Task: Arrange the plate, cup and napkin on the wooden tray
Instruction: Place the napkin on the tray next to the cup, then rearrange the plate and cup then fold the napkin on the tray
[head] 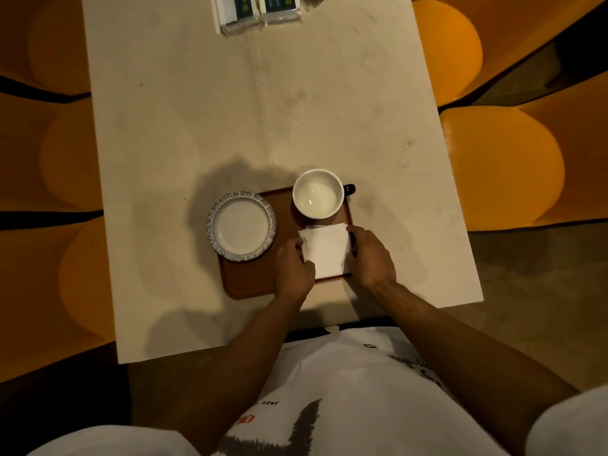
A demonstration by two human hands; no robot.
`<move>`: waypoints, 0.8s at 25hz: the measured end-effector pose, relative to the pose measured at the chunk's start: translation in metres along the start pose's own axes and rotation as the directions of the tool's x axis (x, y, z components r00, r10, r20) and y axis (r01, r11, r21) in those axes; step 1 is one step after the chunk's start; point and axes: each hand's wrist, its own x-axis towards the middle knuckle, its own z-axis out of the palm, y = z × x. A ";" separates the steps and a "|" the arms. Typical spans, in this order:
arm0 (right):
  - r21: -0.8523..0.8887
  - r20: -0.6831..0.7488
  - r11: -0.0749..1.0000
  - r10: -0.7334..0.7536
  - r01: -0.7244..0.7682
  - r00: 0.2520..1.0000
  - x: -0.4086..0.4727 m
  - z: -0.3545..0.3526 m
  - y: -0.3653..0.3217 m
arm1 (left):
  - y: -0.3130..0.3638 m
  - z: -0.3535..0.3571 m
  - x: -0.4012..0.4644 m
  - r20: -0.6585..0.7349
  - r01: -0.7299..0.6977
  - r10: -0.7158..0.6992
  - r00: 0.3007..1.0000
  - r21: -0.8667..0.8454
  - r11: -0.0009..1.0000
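Note:
A brown wooden tray (250,281) lies on the cream table near its front edge. A white plate (241,225) with a patterned blue-grey rim sits on the tray's left end, its edge overhanging the tray. A white cup (317,194) with a dark handle stands at the tray's far right corner. A folded white napkin (325,250) lies flat on the tray's right part, in front of the cup. My left hand (292,271) holds the napkin's left edge. My right hand (370,255) holds its right edge. Both hands' fingertips are on the napkin.
Two wrapped packs with green labels (260,11) lie at the table's far edge. Orange rounded seats (500,166) flank the table on both sides. The cream table (256,103) stretches away between the tray and the packs.

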 end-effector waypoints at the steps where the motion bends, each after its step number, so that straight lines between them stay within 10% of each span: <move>1: 0.013 -0.007 1.000 0.000 0.000 1.000 0.000 0.000 -0.001 | -0.001 -0.001 -0.001 0.003 -0.006 0.006 1.000 0.003 1.000; 20: 0.014 0.018 0.976 -0.217 0.217 0.976 0.045 0.057 -0.141 | -0.071 -0.138 0.052 -0.358 0.162 -0.248 0.900 -0.254 0.954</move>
